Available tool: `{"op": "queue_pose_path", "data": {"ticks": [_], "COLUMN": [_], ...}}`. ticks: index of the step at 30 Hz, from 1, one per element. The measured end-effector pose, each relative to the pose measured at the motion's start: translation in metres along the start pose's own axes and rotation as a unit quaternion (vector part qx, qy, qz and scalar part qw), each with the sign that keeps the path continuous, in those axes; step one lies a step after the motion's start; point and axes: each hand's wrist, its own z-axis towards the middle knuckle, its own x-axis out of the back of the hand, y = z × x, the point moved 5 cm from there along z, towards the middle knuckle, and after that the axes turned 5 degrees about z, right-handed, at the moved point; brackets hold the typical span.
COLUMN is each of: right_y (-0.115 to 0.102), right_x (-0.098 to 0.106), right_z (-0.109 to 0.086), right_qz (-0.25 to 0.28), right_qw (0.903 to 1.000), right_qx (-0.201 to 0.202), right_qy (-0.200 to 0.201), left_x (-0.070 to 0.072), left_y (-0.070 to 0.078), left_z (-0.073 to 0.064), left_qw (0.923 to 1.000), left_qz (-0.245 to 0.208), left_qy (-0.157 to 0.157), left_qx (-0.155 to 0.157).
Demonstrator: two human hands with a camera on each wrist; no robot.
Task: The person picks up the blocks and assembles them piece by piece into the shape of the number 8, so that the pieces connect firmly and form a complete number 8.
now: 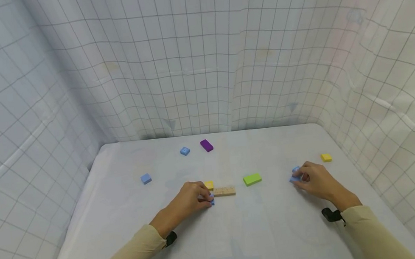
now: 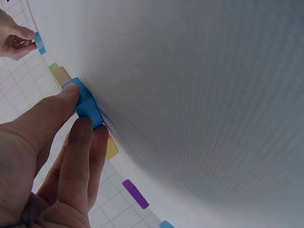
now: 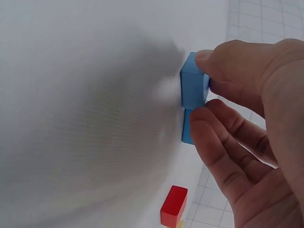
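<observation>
In the head view my left hand (image 1: pixel 192 197) is at the middle of the table, its thumb and fingertips pinching a blue block (image 2: pixel 89 113). That block stands by the left end of a tan wooden block (image 1: pixel 225 191), with a yellow block (image 1: pixel 208 185) just behind. Farther right, my right hand (image 1: pixel 315 180) pinches another blue block (image 3: pixel 194 86) between thumb and fingers, low over the white cloth. A second blue block (image 3: pixel 187 127) lies right beside it, partly covered by the fingers in the right wrist view.
A green block (image 1: pixel 252 179) lies between the hands. Farther back are a purple block (image 1: pixel 206 145) and a blue block (image 1: pixel 185 151); another blue block (image 1: pixel 146 178) is at left. A yellow block (image 1: pixel 326 157) sits far right. The right wrist view shows a red block (image 3: pixel 174 206).
</observation>
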Motion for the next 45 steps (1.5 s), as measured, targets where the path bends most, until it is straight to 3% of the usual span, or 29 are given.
{"op": "queue_pose_path", "data": {"ticks": [3, 9, 16, 22, 26, 32, 34, 39, 41, 42, 44, 45], "right_y": [0.001, -0.002, -0.01, -0.02, -0.024, -0.032, -0.036, -0.044, -0.049, -0.051, -0.055, -0.057], "right_x": [-0.001, -0.002, -0.005, -0.012, -0.018, -0.025, -0.028, -0.038, -0.041, -0.043, -0.047, -0.049], "right_z": [0.0, 0.0, 0.0, 0.003, 0.004, 0.007, 0.009, 0.013, 0.015, 0.016, 0.019, 0.02], "right_qz": [0.006, 0.009, 0.021, 0.048, 0.06, 0.067, 0.067, 0.089, 0.093, 0.094, 0.093, 0.09], "right_qw": [1.0, 0.9999, 0.9996, 0.9985, 0.9981, 0.9976, 0.9974, 0.995, 0.9941, 0.9937, 0.9931, 0.993], "right_qx": [-0.004, -0.008, 0.002, 0.01, 0.005, 0.012, 0.022, 0.035, 0.042, 0.043, 0.046, 0.046], "right_qy": [0.002, 0.012, 0.021, 0.026, 0.013, -0.006, -0.01, -0.03, -0.039, -0.044, -0.055, -0.06], "left_x": [0.002, -0.009, 0.001, -0.017, -0.025, -0.025, -0.023, -0.007, -0.008, -0.013, -0.015, -0.022], "left_y": [0.004, -0.016, 0.002, -0.027, -0.039, -0.039, -0.036, -0.012, -0.013, -0.022, -0.024, -0.035], "left_z": [0.0, 0.0, -0.001, -0.002, -0.001, 0.001, 0.001, -0.001, -0.001, 0.0, 0.0, 0.0], "left_qw": [0.9999, 0.9994, 0.9998, 0.9993, 0.9988, 0.9981, 0.9982, 0.9996, 0.9997, 0.9997, 0.9992, 0.9989], "left_qz": [0.003, -0.008, 0.013, 0.014, 0.031, 0.018, 0.014, 0.023, 0.022, 0.013, 0.015, 0.006], "left_qy": [-0.014, -0.011, -0.008, -0.016, -0.022, -0.032, -0.028, -0.004, -0.004, -0.007, -0.017, -0.021], "left_qx": [0.007, 0.032, 0.011, 0.029, 0.031, 0.049, 0.051, 0.014, 0.01, 0.02, 0.032, 0.043]}}
